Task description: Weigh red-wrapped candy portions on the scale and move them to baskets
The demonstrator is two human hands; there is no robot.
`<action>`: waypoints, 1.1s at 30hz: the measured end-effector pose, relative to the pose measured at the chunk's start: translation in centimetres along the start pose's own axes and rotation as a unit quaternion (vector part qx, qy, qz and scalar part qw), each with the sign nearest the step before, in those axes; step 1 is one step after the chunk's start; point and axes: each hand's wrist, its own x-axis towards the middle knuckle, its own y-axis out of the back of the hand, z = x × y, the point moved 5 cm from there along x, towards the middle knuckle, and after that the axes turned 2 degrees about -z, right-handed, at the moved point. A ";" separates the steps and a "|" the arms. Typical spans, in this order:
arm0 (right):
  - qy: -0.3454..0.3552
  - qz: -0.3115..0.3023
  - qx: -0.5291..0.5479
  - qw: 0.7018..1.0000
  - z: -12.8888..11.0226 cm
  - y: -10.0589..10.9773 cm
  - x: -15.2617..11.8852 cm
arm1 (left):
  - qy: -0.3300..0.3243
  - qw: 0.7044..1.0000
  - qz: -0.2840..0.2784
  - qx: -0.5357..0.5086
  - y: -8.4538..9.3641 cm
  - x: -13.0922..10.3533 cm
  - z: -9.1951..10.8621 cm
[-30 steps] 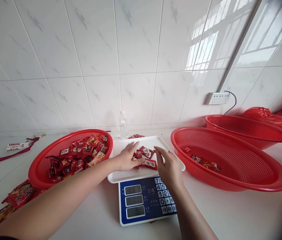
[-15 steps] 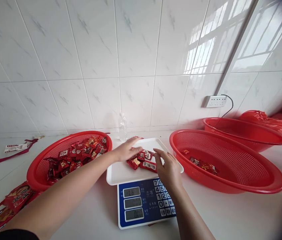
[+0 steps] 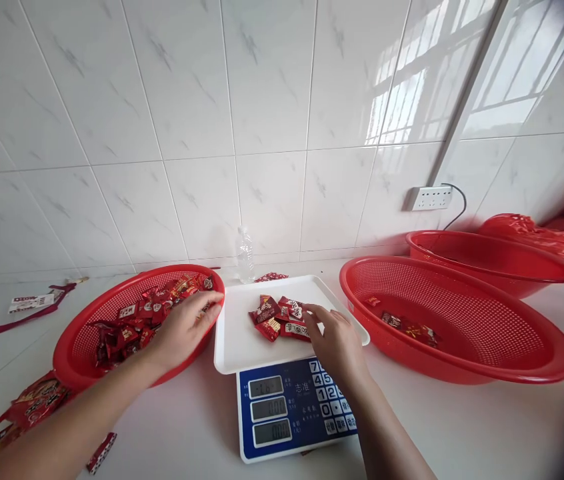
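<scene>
My left hand [image 3: 189, 328] is over the right rim of the left red basket [image 3: 65, 347], fingers loosely bent towards the right and nothing visible in them. Small red snack packets [image 3: 149, 310] fill much of that basket. On the white tray [image 3: 242, 350] of a blue weighing scale [image 3: 295, 407] lies a small pile of snack packets [image 3: 268, 317]. At the pile's right edge is my right hand [image 3: 337, 340], thumb and forefinger apart, fingertips at the end of a red packet [image 3: 291, 309]. Part of the scale's keypad is hidden behind my right hand.
A second red basket [image 3: 507, 357] with a few packets in its bottom stands to the right, another red basket [image 3: 522, 273] behind it. A clear bottle [image 3: 245, 257] stands behind the tray. Larger red packs [image 3: 37, 400] lie front left. A power strip [image 3: 431, 198] is on the tiled wall.
My left hand has moved left from the tray to the left basket, uncovering the packets on the tray. My right hand stays at the pile's right edge, its fingers slightly lower.
</scene>
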 end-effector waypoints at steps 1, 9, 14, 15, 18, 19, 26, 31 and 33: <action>-0.004 0.000 -0.003 1.000 0.1 0.0 0.0 | -0.067 0.997 0.037 0.018 -0.1 -1.4 1.2; 0.000 -0.011 -0.023 1.000 -0.1 -0.4 0.1 | -0.289 0.945 0.155 0.019 -2.7 -8.1 4.6; -0.024 -0.011 -0.046 0.999 0.5 0.2 0.6 | -0.282 0.936 0.212 -0.011 -3.6 -7.7 3.4; -0.033 -0.013 -0.053 0.998 0.7 0.3 0.7 | -0.280 0.936 0.213 -0.017 -3.7 -7.8 3.1; -0.051 -0.032 -0.075 0.995 0.9 0.4 0.6 | -0.255 0.945 0.201 -0.044 -4.0 -8.2 2.2; -0.051 -0.043 -0.080 0.995 0.9 0.2 0.6 | -0.242 0.948 0.197 -0.058 -3.9 -8.4 1.9; -0.020 -0.100 -0.091 0.991 -0.8 -0.8 0.9 | -0.137 0.959 0.185 -0.168 -3.6 -8.5 -0.1; 0.073 -0.152 -0.060 0.984 -5.0 -1.6 1.2 | -0.127 0.951 0.177 -0.219 -4.1 -8.8 0.1; 0.125 -0.207 -0.032 0.970 -6.6 -2.7 1.2 | -0.122 0.949 0.177 -0.229 -4.1 -8.7 0.2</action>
